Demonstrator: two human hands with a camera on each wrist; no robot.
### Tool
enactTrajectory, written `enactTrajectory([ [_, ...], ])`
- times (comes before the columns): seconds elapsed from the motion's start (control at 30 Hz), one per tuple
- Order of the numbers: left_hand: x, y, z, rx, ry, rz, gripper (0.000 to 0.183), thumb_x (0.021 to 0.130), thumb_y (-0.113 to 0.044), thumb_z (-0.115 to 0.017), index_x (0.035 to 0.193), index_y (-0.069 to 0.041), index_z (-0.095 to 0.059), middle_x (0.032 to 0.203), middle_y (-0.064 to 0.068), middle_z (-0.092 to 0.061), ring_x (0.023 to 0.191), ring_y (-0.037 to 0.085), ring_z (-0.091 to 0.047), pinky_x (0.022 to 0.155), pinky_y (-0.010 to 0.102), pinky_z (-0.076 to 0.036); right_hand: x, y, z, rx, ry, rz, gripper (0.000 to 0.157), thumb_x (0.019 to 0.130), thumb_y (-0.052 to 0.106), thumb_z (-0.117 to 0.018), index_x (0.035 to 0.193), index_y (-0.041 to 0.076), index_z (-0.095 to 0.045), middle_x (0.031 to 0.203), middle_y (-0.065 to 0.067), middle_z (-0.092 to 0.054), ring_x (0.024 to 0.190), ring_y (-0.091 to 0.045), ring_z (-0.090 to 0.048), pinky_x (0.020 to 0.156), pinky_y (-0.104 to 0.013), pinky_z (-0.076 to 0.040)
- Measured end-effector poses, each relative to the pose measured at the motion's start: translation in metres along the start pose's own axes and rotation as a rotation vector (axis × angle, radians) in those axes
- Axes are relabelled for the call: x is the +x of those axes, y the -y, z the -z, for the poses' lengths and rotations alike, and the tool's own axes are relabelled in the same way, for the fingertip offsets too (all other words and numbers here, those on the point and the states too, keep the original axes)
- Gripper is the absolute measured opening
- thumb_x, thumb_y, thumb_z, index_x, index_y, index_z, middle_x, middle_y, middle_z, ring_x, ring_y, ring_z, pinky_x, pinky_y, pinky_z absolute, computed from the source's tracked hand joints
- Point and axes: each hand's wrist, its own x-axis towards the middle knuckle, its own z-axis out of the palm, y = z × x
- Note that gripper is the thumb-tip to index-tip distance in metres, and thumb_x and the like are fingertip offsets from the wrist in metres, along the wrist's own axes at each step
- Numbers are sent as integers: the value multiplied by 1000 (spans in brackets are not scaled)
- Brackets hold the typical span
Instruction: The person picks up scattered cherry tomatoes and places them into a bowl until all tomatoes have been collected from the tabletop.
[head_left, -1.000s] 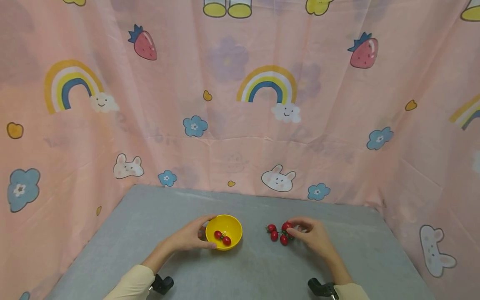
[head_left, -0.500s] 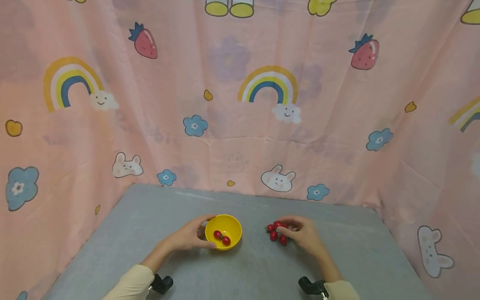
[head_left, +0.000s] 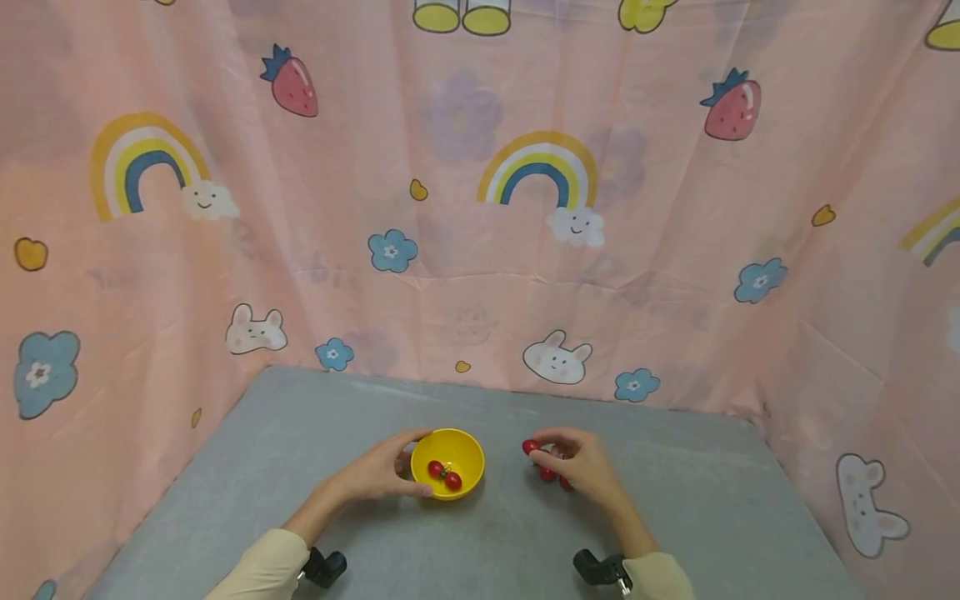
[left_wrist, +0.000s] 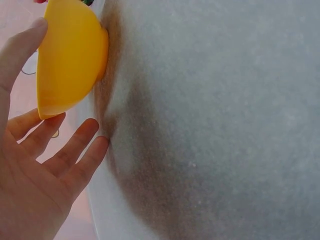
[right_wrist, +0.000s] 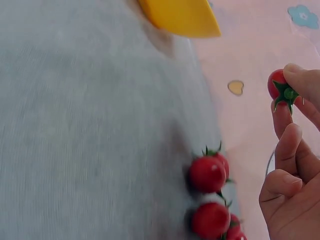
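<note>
My left hand (head_left: 378,469) holds a yellow bowl (head_left: 471,462) by its sides, thumb on the near side and fingertips on the far side. Inside the bowl lie two red cherry tomatoes (head_left: 453,482). To the right, my right hand (head_left: 588,467) pinches one cherry tomato (right_wrist: 276,84) between thumb and fingertips, its green star-shaped cap showing in the right wrist view. That tomato is up off the table. Below this hand, several more cherry tomatoes (right_wrist: 207,174) with green caps sit clustered on the table, partly hidden by the hand in the head view.
Both hands work over a grey table (head_left: 495,550). Behind it and along the sides hangs a pink curtain (head_left: 450,317) printed with rainbows, strawberries and flowers. Black wrist mounts (head_left: 324,568) sit under both forearms.
My right hand has moved left across the tomato cluster, now with one cherry tomato lifted at its fingertips. The left hand and the bowl have stayed in place.
</note>
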Motion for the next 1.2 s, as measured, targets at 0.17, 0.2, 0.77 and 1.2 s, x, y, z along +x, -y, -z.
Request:
enactTrajectory([
  [0.17, 0, 1, 1, 4, 6, 1, 85, 87, -27, -84, 154, -3, -38, 150, 18, -44, 116, 32, -60, 95, 43, -53, 6, 6, -12, 20, 16, 2, 22, 88, 21, -83, 107, 12, -78, 93, -1, -71, 74, -26, -58, 57, -25, -50],
  [0.2, 1, 1, 1, 7, 5, 0, 85, 87, -27, -84, 154, -4, -38, 150, 18, -44, 116, 31, -60, 95, 43, -53, 8, 6, -14, 24, 18, 8, 22, 88, 20, -83, 107, 11, -78, 94, -1, -71, 74, -25, -57, 57, -25, -50],
  [0.77, 1, -1, 2, 11, 3, 2, 84, 86, -26, -84, 153, -3, -39, 150, 19, -44, 115, 32, -61, 96, 44, -53, 20, 20, -47, 67, 57, 103, 20, 88, 9, -81, 107, 5, -77, 99, -3, -73, 79, -25, -57, 68, -24, -52],
  [1.2, 1, 1, 2, 33, 7, 0, 85, 86, -29, -85, 153, -4, -39, 150, 17, -45, 114, 30, -61, 96, 44, -53, 23, 17, -70, 150, 147, 146, 20, 90, 10, -79, 109, 5, -76, 102, -7, -74, 79, -26, -59, 69, -27, -52],
])
